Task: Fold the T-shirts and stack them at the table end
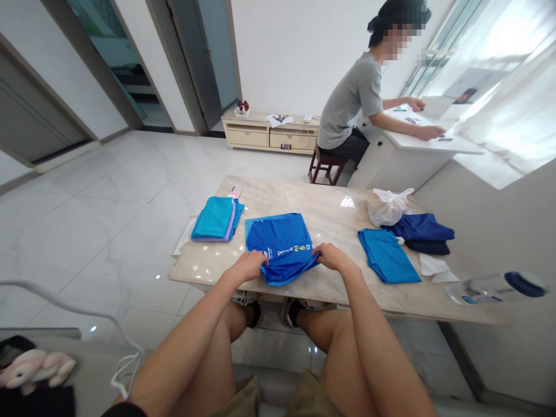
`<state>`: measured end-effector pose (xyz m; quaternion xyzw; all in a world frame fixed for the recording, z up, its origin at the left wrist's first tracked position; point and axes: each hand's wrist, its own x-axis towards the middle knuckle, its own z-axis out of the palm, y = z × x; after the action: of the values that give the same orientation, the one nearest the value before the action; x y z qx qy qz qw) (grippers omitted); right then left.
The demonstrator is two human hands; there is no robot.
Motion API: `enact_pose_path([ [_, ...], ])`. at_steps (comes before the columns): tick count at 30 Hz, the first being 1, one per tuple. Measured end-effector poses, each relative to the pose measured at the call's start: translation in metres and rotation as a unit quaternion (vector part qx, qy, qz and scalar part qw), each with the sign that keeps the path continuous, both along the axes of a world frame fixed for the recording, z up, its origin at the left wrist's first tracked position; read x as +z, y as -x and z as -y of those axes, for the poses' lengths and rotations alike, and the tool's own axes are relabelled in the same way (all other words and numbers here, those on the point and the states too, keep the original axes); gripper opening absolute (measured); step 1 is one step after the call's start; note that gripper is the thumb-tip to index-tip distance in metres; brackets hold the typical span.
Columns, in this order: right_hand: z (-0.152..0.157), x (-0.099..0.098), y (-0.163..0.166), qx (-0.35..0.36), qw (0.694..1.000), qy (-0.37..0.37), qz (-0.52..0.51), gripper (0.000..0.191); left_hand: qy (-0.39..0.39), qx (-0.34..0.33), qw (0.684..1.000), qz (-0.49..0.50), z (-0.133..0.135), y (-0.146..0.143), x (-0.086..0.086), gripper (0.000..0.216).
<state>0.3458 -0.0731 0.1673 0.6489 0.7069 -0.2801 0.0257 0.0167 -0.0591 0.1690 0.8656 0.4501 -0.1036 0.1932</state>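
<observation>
A blue shirt (282, 234) with white and yellow lettering lies partly folded on the marble-topped table (334, 217) before me. My left hand (249, 266) is closed on its near left edge, and my right hand (332, 256) pinches its near right corner. Between the hands the near edge of the cloth is bunched and slightly raised. To the left sits a folded stack of teal, purple and blue clothes (214, 217). Right of my right hand lies a folded bright blue garment (388, 255), beside a dark blue garment (423, 229).
A white plastic bag (388, 205), tissues (434, 267) and a clear bottle (495, 288) are on the table's right side. A phone (235, 192) lies by the left stack. Beyond, a person (351, 98) sits on a stool at a white desk (417, 136), near a low cabinet (247, 136).
</observation>
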Motion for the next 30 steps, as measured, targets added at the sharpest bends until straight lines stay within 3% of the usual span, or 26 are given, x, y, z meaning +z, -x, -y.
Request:
enact_pose_path([
  [8, 0.008, -0.006, -0.007, 0.045, 0.995, -0.004, -0.091, 0.04, 0.076, 0.035, 0.992, 0.097, -0.017, 0.004, -0.013, 0.052],
  [12, 0.004, -0.006, -0.007, 0.024, 0.996, -0.028, -0.084, 0.033, 0.079, 0.051, 0.989, 0.112, -0.031, 0.003, -0.022, 0.051],
  [16, 0.001, -0.008, -0.005, 0.0, 0.997, -0.049, -0.058, 0.038, 0.075, 0.069, 0.988, 0.116, -0.039, 0.001, -0.028, 0.048],
  [22, -0.004, -0.006, 0.007, -0.007, 0.996, -0.061, -0.059, 0.038, 0.073, 0.079, 0.99, 0.092, -0.038, -0.001, -0.032, 0.027],
  [27, -0.003, 0.006, 0.011, 0.003, 0.995, -0.045, -0.087, 0.037, 0.057, 0.06, 0.991, 0.106, -0.031, 0.003, -0.029, 0.04],
  [30, 0.0, 0.012, 0.01, -0.018, 0.994, -0.025, -0.103, 0.031, 0.045, 0.042, 0.99, 0.128, -0.03, 0.006, -0.026, 0.03],
])
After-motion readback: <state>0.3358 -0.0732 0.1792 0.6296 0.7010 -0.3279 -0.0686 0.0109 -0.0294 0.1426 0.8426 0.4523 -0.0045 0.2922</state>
